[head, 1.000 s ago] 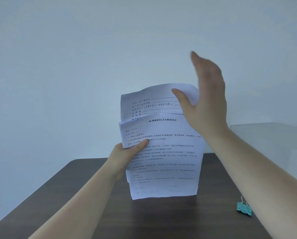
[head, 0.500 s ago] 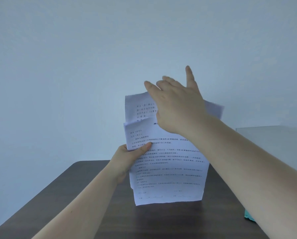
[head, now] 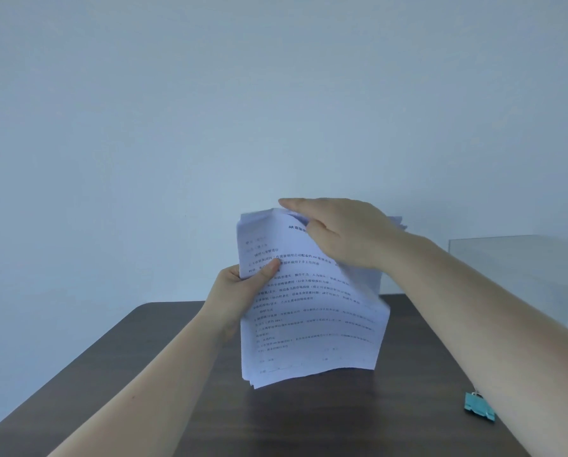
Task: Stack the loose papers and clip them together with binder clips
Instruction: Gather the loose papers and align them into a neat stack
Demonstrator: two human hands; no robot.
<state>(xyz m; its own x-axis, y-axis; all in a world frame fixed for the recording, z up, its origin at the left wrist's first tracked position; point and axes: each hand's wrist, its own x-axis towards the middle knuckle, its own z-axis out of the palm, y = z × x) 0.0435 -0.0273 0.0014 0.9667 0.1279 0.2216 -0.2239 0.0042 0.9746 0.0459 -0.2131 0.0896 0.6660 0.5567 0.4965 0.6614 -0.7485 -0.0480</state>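
The left hand (head: 243, 285) holds the stack of papers (head: 312, 301) by its left edge. The thumb lies flat on the front page and the other fingers are curled behind the sheets, so the hand pinches the papers tight. The right hand (head: 341, 232) is flat and open, with its fingers straight and close together. Its palm faces down and presses on the top edge of the papers. The thumb tucks against the front page near the top.

The papers stand upright, with the printed side facing the person. The bottom edge rests on the dark table (head: 177, 374), near the middle. The sheets are not quite lined up: some corners stick out at the top right and at the bottom left. The top of the front page is a bit bent under the right hand.

A teal binder clip (head: 478, 407) lies on the table at the right, just under the right forearm, well apart from the papers. A clear box (head: 519, 275) stands behind it at the right edge of the table.
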